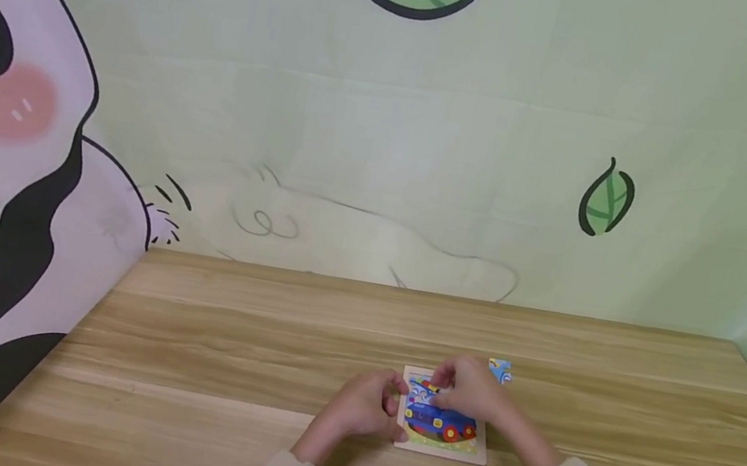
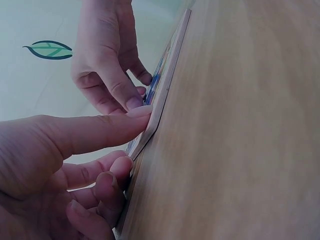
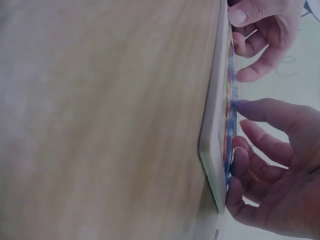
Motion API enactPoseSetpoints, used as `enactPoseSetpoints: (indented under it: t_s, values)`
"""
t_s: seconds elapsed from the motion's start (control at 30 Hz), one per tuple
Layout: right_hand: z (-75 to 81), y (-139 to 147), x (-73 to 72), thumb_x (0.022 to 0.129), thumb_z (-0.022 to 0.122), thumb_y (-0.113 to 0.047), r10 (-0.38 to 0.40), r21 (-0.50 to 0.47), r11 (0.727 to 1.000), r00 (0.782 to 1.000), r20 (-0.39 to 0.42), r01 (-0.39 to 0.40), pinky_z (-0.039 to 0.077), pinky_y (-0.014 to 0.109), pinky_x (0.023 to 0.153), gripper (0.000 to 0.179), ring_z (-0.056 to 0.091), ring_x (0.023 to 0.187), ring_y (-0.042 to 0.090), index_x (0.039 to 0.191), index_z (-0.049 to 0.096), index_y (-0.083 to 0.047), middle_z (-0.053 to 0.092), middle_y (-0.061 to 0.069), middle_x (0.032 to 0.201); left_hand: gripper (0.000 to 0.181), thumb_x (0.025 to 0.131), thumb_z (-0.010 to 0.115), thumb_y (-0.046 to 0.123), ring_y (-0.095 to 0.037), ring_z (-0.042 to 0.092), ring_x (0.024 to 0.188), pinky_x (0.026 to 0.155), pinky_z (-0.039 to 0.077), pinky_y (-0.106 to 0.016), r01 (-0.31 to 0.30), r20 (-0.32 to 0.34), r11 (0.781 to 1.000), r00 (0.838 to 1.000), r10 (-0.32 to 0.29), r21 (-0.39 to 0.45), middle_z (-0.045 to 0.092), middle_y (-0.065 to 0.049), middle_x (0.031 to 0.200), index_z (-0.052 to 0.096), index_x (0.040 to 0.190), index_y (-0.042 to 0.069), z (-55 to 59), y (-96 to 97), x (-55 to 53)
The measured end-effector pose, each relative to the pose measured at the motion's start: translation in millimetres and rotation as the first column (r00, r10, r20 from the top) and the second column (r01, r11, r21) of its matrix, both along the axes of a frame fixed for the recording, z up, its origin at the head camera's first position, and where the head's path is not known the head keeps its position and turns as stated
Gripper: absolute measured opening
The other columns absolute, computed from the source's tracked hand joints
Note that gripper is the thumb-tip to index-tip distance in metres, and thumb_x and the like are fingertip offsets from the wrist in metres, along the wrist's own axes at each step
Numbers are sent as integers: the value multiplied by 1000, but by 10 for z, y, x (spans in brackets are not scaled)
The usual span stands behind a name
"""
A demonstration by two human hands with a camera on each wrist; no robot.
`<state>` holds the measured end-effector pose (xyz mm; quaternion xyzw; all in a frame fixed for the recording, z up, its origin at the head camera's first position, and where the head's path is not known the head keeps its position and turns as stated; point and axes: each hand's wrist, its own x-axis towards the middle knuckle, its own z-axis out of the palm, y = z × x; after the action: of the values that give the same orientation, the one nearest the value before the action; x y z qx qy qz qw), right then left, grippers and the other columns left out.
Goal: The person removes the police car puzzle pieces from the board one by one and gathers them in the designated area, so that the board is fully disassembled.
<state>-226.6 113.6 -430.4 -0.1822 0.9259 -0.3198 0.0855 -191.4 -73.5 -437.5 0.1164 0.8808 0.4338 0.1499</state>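
Note:
A small wooden jigsaw puzzle board (image 1: 439, 453) with a pale frame lies on the table, its picture showing a blue vehicle with red wheels. My left hand (image 1: 363, 404) holds the board's left side; in the left wrist view its thumb (image 2: 107, 131) rests on the frame's edge and the other fingers curl beside it. Over the upper part of the picture, my right hand (image 1: 472, 387) has thumb and fingers bent at a puzzle piece (image 1: 423, 392), which they partly hide. The right wrist view shows the right thumb (image 3: 265, 111) touching the picture's surface.
A loose blue puzzle piece (image 1: 499, 369) lies just beyond the board's upper right corner, near the right hand. The wood-grain table (image 1: 217, 339) ends at a pale green wall (image 1: 387, 146) printed with leaves and a panda.

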Motion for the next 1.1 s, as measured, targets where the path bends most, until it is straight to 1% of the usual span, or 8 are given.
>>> enactPoseSetpoints:
  t_s: [0.2, 0.4, 0.57, 0.67, 0.77, 0.93, 1.03, 1.1]
  values:
    - [1, 1, 1, 66, 81, -18, -4, 6, 1000, 1000, -4, 4, 46, 28, 68, 30, 52, 71, 12, 87, 66, -3, 61, -1, 77, 46, 61, 83, 6, -14, 46, 61, 56, 39, -25, 6, -6, 1000, 1000, -6, 6, 52, -1, 70, 56, 99, 8, -7, -7, -1]
    - [-2, -15, -3, 67, 80, -17, -33, 11, 999, 999, -5, 33, 46, 29, 67, 25, 52, 70, 12, 82, 66, -4, 61, 0, 75, 46, 61, 83, 7, -14, 46, 61, 56, 39, -25, 3, -2, 1000, 1000, -3, 5, 52, -1, 70, 56, 99, 9, -6, -13, -7]
    - [17, 56, -17, 67, 78, -15, 3, -6, 1000, 997, -71, -4, 46, 26, 62, 22, 52, 67, 11, 83, 66, -3, 61, -1, 72, 47, 61, 83, 7, -14, 46, 61, 57, 39, -25, 0, 2, 1000, 1000, 0, 2, 52, -1, 70, 57, 99, 9, 1, -8, -3]
    - [39, 181, -37, 68, 77, -14, 34, -50, 998, 995, -90, -39, 44, 24, 59, 23, 50, 65, 11, 85, 67, -2, 60, -1, 73, 47, 60, 83, 7, -15, 47, 62, 57, 40, -26, -2, 6, 1000, 1000, 2, -1, 52, -2, 70, 57, 100, 8, 1, 3, 0]
    - [59, 355, -68, 70, 76, -12, 56, -110, 992, 996, -72, -64, 43, 23, 57, 24, 49, 65, 13, 89, 67, 0, 59, 1, 74, 48, 60, 83, 7, -15, 47, 62, 58, 40, -26, -11, 11, 1000, 1000, 11, -8, 52, -2, 70, 57, 100, 8, -3, 19, -1]
    - [64, 661, -106, 70, 75, -13, 17, -193, 981, 1000, -5, -18, 44, 23, 58, 27, 51, 69, 16, 92, 66, 1, 60, 3, 77, 48, 60, 83, 7, -15, 47, 62, 57, 40, -25, -14, 6, 1000, 1000, 14, 1, 51, -1, 70, 57, 100, 8, -8, 37, -2]
    - [62, 826, -125, 70, 76, -13, -8, -202, 979, 1000, 10, 10, 45, 23, 58, 29, 52, 70, 16, 93, 66, 1, 62, 4, 80, 48, 60, 83, 6, -14, 47, 61, 56, 40, -25, -13, 4, 1000, 1000, 13, 9, 51, -2, 70, 57, 101, 8, -3, 36, 2]
    - [64, 929, -138, 71, 75, -14, -18, -185, 983, 1000, 7, 19, 44, 23, 59, 28, 52, 70, 15, 93, 66, 1, 62, 4, 80, 48, 60, 83, 6, -15, 47, 61, 56, 40, -25, -14, 6, 1000, 1000, 14, 11, 51, -2, 70, 57, 101, 7, 1, 34, 6]
